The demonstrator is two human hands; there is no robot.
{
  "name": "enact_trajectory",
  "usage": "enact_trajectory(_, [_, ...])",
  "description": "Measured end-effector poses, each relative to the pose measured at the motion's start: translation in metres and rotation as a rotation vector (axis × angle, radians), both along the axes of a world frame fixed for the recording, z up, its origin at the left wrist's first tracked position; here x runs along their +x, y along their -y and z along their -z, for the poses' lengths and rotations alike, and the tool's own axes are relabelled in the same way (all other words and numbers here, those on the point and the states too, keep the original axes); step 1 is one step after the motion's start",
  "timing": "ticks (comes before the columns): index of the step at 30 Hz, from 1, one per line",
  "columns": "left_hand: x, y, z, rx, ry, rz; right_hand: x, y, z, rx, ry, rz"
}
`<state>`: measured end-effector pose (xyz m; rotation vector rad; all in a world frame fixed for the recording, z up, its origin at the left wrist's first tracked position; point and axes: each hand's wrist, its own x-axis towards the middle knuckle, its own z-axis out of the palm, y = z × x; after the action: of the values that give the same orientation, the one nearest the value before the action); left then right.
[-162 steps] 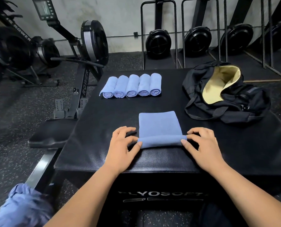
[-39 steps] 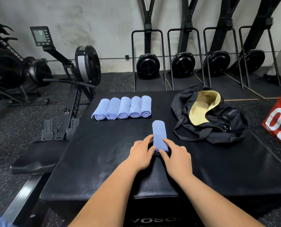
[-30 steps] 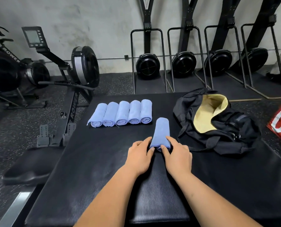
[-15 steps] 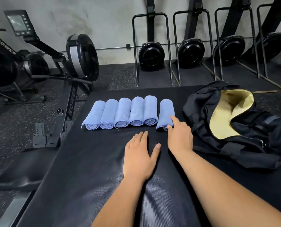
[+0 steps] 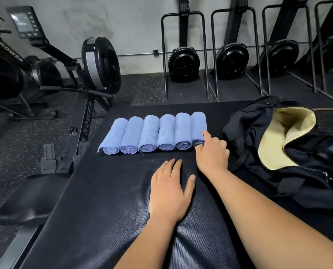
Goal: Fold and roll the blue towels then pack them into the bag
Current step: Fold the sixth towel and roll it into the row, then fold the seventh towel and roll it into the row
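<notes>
- Six rolled blue cloth towels (image 5: 152,133) lie side by side in one row toward the far edge of the black padded surface (image 5: 107,200), left of its middle, with their spiral ends facing the near edge.
- The right hand (image 5: 212,154) is at the row's right end. Its forefinger (image 5: 206,136) is straight and touches the right flank of the rightmost roll (image 5: 198,125). The other fingers are loosely bent and grip nothing that shows.
- The left hand (image 5: 169,193) lies flat on the surface, palm down, fingers straight and slightly spread. It is near the middle and apart from the towels.
- The step in hand looks like seating this last roll against its neighbour. Push low on the flank and sideways, not down, so the roll slides without unwinding. Where its loose edge lies cannot be told.
- Square the near ends into one line. The leftmost roll has a corner trailing out and may want tightening.
- The black fabric bag (image 5: 258,136) sits by the right edge toward the far corner, mouth open and pale yellow lining (image 5: 289,136) showing. Nothing blue is visible inside, so packing is judged not yet begun.
- For packing, wrap the fingers round each roll's middle so that it does not unwind, and hold the mouth open with the free hand.
</notes>
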<state>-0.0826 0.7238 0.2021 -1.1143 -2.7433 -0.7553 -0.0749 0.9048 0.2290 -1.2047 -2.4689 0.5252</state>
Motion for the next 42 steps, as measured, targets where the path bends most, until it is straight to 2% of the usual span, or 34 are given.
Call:
enact_trajectory(11, [-0.007,0.008,-0.011,0.135,0.122,0.067,0.034,0.017,-0.023,-0.196,0.096,-0.199])
enact_trajectory(15, [-0.010,0.020,-0.034,-0.034,0.079,0.044,0.047,0.033,-0.042,-0.157,0.180,-0.226])
enact_trajectory(19, [-0.006,0.046,-0.059,-0.060,0.041,0.031,0.059,0.063,-0.060,-0.113,0.183,-0.279])
enact_trajectory(25, [0.009,0.118,-0.097,-0.101,-0.063,-0.102,0.073,0.130,-0.088,-0.063,0.190,-0.383])
enact_trajectory(34, [0.028,0.256,-0.117,-0.163,-0.065,-0.302,0.084,0.264,-0.110,0.014,0.191,-0.595])
enact_trajectory(42, [0.060,0.394,-0.108,-0.223,-0.016,-0.474,0.083,0.387,-0.107,0.096,0.236,-0.831])
